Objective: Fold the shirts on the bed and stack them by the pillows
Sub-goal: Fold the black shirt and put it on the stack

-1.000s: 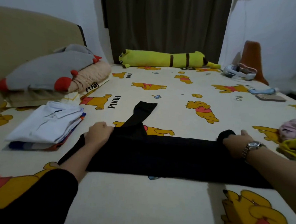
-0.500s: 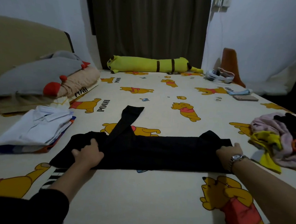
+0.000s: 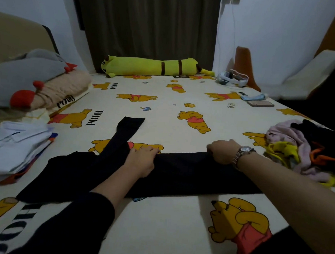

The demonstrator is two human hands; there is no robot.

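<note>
Head view: a black shirt [image 3: 179, 176] lies folded into a long band across the bed [image 3: 166, 234], with one sleeve [image 3: 127, 132] stretching away beyond the left hand [image 3: 141, 160]. The left hand rests on the band's far edge near its middle, fingers curled and pinching the cloth. The right hand [image 3: 223, 152], with a watch [image 3: 243, 153] on its wrist, is closed around the same far edge, to the right of the left hand. Well to the left of the left hand sits a stack [image 3: 14, 149] of folded shirts, a white one on top, just in front of the pillows [image 3: 37, 85]. To the right of the right hand lies a heap [image 3: 302, 149] of unfolded clothes. No containers show. The sheet's print reads "POOH" [image 3: 94, 118] beside the bears, beyond the left hand.
</note>
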